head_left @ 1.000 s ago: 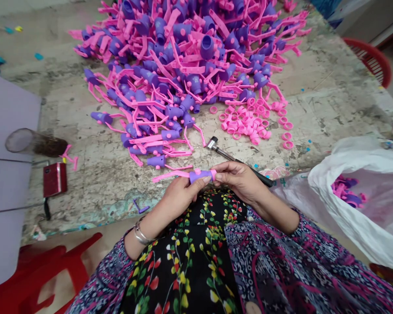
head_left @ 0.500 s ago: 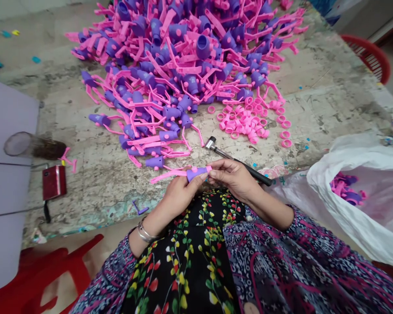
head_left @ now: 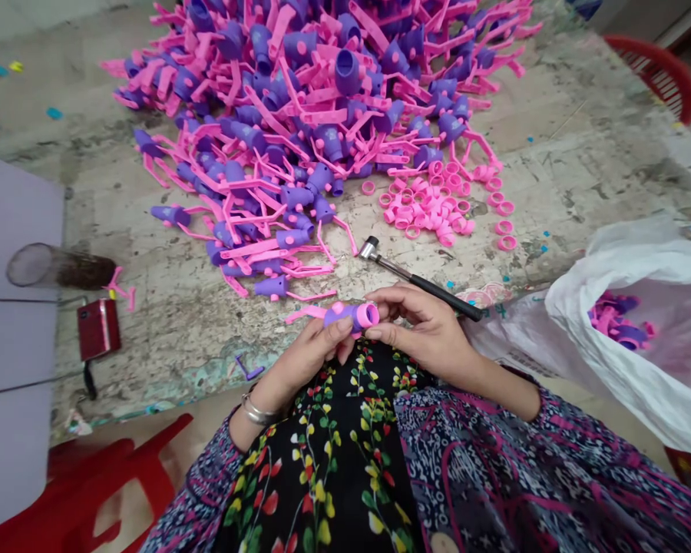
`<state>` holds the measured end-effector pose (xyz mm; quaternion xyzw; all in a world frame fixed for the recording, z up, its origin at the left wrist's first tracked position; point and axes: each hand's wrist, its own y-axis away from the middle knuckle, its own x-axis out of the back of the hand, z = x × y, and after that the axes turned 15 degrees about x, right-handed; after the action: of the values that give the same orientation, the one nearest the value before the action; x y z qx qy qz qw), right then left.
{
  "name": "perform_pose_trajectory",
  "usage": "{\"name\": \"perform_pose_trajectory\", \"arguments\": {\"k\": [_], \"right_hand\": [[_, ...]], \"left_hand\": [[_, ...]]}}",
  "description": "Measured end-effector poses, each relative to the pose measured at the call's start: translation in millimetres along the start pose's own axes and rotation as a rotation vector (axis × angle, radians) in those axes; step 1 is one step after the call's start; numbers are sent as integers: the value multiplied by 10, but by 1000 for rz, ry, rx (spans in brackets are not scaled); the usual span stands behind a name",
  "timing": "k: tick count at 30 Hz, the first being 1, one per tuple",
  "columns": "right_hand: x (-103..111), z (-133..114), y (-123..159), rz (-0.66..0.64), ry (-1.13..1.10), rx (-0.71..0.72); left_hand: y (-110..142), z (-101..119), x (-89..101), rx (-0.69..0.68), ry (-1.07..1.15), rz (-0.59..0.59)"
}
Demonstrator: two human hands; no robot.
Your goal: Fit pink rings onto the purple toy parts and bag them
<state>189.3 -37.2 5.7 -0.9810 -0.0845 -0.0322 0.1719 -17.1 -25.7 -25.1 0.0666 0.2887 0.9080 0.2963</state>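
My left hand (head_left: 309, 355) is closed round a purple and pink plastic toy part (head_left: 345, 313) with a long pink handle sticking out to the left. My right hand (head_left: 423, 326) pinches the pink ring end of the same part, whose round opening now faces me. Both hands are held over my lap at the near table edge. A small hammer (head_left: 418, 281) with a black handle lies on the table just beyond my right hand. A cluster of loose pink rings (head_left: 431, 209) sits further back.
A big heap of purple and pink parts (head_left: 299, 100) covers the far table. A white plastic bag (head_left: 627, 361) with finished parts lies at right. At left are a lying glass (head_left: 57, 267), a red box (head_left: 97, 328) and a red stool (head_left: 92, 491). A red basket (head_left: 662, 73) is far right.
The part has been turned in my hands, so its pink ring opening now faces the camera. My hands stayed over my lap. The view shifted slightly downward.
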Motion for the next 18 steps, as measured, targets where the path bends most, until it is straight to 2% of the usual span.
{"name": "perform_pose_trajectory", "arguments": {"k": [6,11,14,18], "right_hand": [[4,-47,-22,-68,138,104],[19,-43,-15,-126,225,178],[24,-50,-19,-166,267,213],[33,-52,-34,-233,331,270]], "left_hand": [[-2,-50,3,-6,74,-27],[-11,-36,-10,69,101,-23],[-12,14,-23,92,21,18],[-10,92,-64,52,-87,88]]}}
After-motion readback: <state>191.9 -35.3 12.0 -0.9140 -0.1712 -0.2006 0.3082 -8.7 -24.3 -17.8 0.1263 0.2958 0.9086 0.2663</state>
